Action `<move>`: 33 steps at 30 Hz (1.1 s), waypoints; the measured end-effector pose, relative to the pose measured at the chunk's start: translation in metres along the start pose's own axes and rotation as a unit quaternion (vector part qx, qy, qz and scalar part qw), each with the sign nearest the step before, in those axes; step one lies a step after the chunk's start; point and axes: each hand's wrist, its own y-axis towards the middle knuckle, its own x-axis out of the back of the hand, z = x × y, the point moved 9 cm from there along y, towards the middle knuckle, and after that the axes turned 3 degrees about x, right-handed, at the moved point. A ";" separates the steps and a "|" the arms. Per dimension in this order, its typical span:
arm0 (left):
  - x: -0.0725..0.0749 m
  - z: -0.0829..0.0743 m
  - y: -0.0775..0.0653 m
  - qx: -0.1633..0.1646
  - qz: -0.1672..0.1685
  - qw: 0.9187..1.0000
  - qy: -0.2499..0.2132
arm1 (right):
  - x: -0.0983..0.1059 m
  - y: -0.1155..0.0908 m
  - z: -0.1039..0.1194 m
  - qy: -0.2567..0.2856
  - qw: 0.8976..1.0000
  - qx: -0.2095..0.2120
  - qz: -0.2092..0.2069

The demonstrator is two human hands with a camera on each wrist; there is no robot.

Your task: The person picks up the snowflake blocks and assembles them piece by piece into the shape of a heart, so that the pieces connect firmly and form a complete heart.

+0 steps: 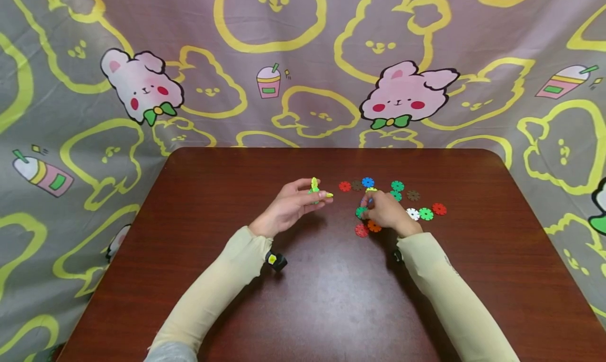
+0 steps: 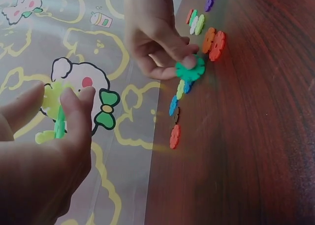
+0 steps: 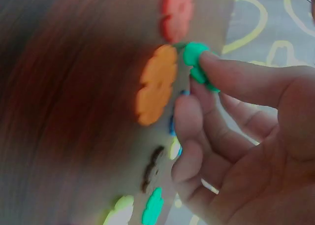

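Observation:
My left hand [image 1: 290, 207] is raised over the table's middle, thumb and fingers pinching a few joined yellow and green notched discs [image 2: 60, 124]. In the left wrist view one yellow disc [image 2: 50, 101] stands up at the fingertips beside the green one. To the right, my right hand [image 1: 389, 212] pinches a green notched disc [image 3: 196, 55] between thumb and fingers, among the loose discs. An orange disc [image 3: 157, 85] and a red disc [image 3: 178, 13] lie close to those fingertips. The right hand partly covers some discs in the head view.
Several loose discs lie scattered around the right hand, among them a blue one [image 1: 367, 182], a white one [image 1: 413, 214] and a red one [image 1: 439, 209]. The brown table [image 1: 322, 299] meets a patterned cloth [image 1: 303, 125] at its far edge.

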 end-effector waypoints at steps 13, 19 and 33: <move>0.001 -0.001 0.001 0.002 -0.006 1.000 -0.016 | 0.022 -0.009 0.051 0.265 0.962 0.048 -0.035; 0.000 -0.001 0.001 0.006 -0.008 1.000 -0.016 | 0.026 -0.013 0.066 0.274 0.959 0.057 -0.049; -0.003 -0.001 0.001 0.000 -0.003 1.000 -0.010 | 0.027 -0.013 0.071 0.256 0.963 0.060 -0.065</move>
